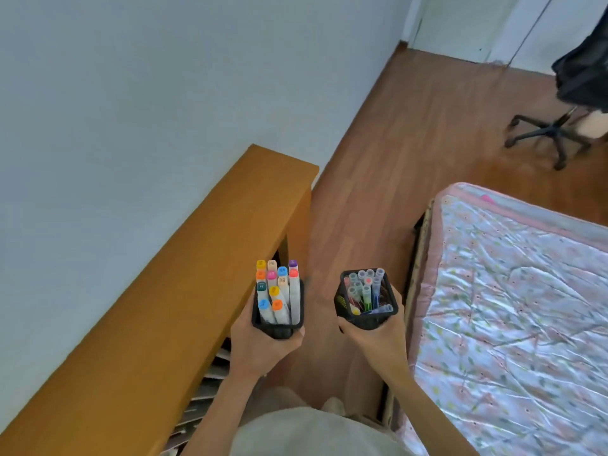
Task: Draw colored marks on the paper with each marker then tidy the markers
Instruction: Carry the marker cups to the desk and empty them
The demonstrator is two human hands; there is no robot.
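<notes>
My left hand (260, 343) grips a black holder (297, 302) from below; it is packed with several white markers (278, 291) whose caps are orange, pink, blue, purple, yellow and green. My right hand (375, 337) grips a second black holder (342, 302) filled with several thinner pens (365, 289) that have clear caps. Both holders are held upright in front of me, a short gap apart, above the floor. No paper is in view.
A long orange-brown wooden shelf (184, 274) runs along the wall on my left, with books or papers stacked under it. A bed with a pink patterned quilt (513, 311) is on my right. Wooden floor (394, 153) lies between them, and an office chair (559, 126) stands far right.
</notes>
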